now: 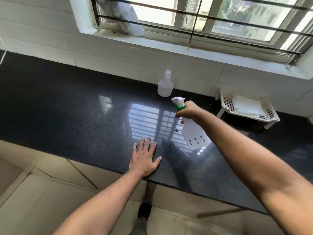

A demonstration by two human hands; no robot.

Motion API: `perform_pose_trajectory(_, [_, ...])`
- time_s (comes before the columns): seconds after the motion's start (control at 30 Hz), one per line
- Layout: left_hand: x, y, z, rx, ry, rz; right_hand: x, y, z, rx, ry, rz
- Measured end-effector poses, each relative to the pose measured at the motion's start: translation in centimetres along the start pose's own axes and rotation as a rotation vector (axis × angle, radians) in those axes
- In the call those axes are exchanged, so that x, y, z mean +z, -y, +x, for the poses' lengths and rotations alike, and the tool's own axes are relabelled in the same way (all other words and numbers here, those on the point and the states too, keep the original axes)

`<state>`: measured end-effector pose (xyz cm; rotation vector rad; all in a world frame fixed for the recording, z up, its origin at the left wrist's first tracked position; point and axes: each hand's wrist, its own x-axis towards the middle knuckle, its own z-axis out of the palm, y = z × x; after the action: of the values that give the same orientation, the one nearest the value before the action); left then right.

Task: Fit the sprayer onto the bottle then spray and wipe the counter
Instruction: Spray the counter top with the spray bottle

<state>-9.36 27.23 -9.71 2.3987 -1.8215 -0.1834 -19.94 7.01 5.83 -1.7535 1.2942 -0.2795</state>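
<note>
My right hand (189,111) grips the neck of a white spray bottle (194,134) with a white and green sprayer (178,102) fitted on top. The bottle is lifted above the black counter (84,107) and tilted, nozzle pointing left and away. My left hand (145,158) lies flat on the counter near its front edge, fingers spread, holding nothing. A second white bottle (165,84) without a sprayer stands upright at the back, against the tiled wall.
A white plastic basket (227,102) on short legs stands at the back right and holds a folded white cloth (247,106). A barred window (203,17) with a sill runs above the wall. Beige floor tiles and my shoe (144,210) show below the counter edge.
</note>
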Motion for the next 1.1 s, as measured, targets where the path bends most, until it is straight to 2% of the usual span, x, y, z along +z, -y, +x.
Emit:
perform_pose_trajectory(0.1, [0.2, 0.1, 0.0, 0.001, -0.003, 0.007, 0.3, 0.5, 0.9, 0.02, -0.06, -0.067])
perform_pose_trajectory(0.27, [0.3, 0.1, 0.1, -0.001, 0.001, 0.003, -1.1, -0.2, 0.9, 0.02, -0.013, 0.017])
perform_pose_trajectory(0.6, [0.4, 0.0, 0.2, -0.008, -0.006, -0.022, -5.9, -3.9, -3.9, 0.072, -0.1, 0.041])
perform_pose_trajectory(0.77, [0.5, 0.0, 0.1, -0.013, -0.014, -0.038, -5.8, -5.7, -7.3, 0.047, 0.007, 0.095])
perform_pose_trajectory(0.9, [0.6, 0.0, -0.1, -0.091, -0.064, -0.073, -4.2, -5.5, -9.3, 0.022, 0.072, 0.084])
perform_pose_trajectory(1.1, [0.4, 0.0, -0.4, -0.128, -0.093, -0.095, 0.0, -3.6, -10.2, 0.041, 0.09, -0.069])
